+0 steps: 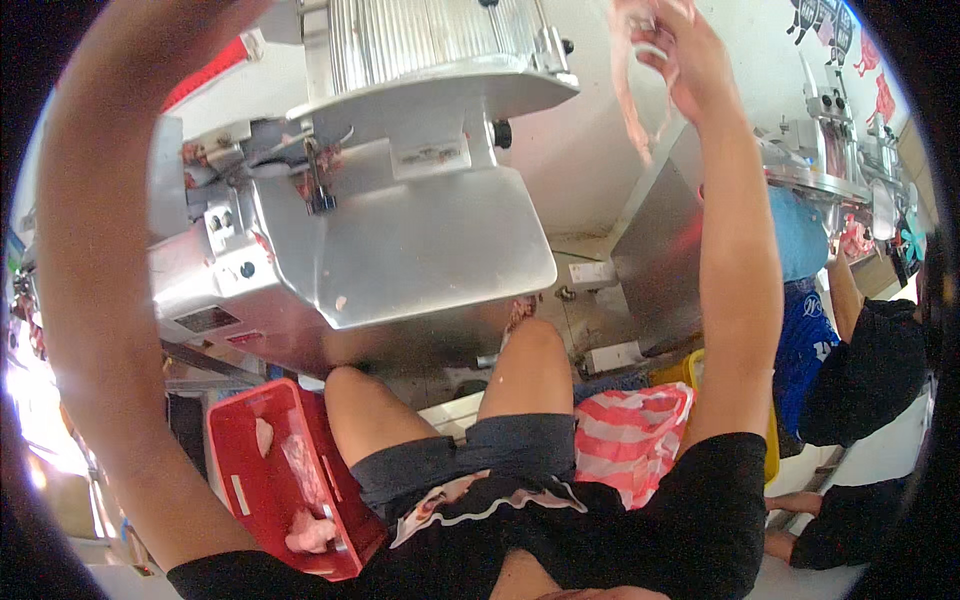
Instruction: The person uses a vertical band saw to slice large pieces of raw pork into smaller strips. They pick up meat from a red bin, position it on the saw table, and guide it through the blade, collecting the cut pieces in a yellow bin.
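At the upper right, my raised right hand (682, 62) has its fingers curled around a thin, pale pink strip of what looks like raw meat or fat (632, 105), which dangles down. My left arm (105, 260) stretches up along the left side and leaves the picture at the top, so the left hand is hidden. Between my arms stands a large metal meat slicer (420, 235), with a ribbed plate (425, 45) at its top and bits of meat stuck about its left side. A small scrap lies on its smooth lower tray.
A red crate (225, 440) with pale meat pieces sits by my left leg. Beside my right leg is a red-and-white striped bag (630, 430), near a yellow container (772, 455). People in dark clothes (870, 370) and another slicer (825, 180) are at the right.
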Available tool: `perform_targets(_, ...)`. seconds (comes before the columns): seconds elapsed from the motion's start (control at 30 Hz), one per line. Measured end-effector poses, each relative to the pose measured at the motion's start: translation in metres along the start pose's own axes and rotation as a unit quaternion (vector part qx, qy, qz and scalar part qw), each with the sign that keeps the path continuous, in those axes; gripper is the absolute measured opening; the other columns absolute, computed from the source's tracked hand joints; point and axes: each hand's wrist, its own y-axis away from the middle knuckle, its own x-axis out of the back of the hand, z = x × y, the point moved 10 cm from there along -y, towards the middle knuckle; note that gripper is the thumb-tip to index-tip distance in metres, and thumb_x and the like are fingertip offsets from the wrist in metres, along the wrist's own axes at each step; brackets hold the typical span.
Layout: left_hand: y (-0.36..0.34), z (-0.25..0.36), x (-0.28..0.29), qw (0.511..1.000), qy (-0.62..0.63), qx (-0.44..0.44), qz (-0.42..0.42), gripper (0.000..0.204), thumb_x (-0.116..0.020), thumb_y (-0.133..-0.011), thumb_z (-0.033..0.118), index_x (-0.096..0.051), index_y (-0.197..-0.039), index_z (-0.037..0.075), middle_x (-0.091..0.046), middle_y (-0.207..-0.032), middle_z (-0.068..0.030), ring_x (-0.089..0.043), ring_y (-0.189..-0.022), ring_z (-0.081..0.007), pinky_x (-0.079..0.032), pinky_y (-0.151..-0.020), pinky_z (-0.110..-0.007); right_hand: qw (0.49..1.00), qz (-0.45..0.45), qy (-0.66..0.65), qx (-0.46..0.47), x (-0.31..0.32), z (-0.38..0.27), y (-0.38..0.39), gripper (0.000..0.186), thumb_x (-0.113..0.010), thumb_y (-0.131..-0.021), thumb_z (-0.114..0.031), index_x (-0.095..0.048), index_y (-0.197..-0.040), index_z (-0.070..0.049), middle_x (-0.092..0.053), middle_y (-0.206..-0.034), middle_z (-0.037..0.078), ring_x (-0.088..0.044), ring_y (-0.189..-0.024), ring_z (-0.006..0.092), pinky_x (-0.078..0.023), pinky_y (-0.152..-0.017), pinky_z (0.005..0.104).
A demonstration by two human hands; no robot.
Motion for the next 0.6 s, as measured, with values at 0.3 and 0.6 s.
perform_targets(0.3, 0.223, -0.022, 0.032, 0.979, -0.118, 0.156, -0.064, 0.044, -0.057, -0.091, 0.028, -0.061, -0.115, -0.008, -0.069, -0.108, -0.0226, -0.068, -0.096, -0.0304, -0.051, -0.090, -0.041, 0.937, -0.144, 0.196, -0.250, -0.011, 0.265, 0.115, 0.058, -0.059, -0.097, -0.037, -0.042, -0.144, -0.007, -0.058, -0.133, 0.010, -0.049, -0.128, 0.0233, -0.038, -0.105, 0.0422)
perform_targets(0.6, 0.624, -0.175, 0.054, 0.766, 0.067, 0.557, 0.314, 0.042, -0.058, -0.097, 0.021, -0.053, -0.132, -0.001, -0.062, -0.123, -0.0102, -0.061, -0.109, -0.0209, -0.049, -0.093, -0.034, 0.974, -0.007, 0.078, 0.213, -0.025, 0.060, 0.012, 0.049, -0.056, -0.098, -0.028, -0.048, -0.141, -0.004, -0.053, -0.142, 0.012, -0.048, -0.134, 0.0229, -0.037, -0.113, 0.0443)
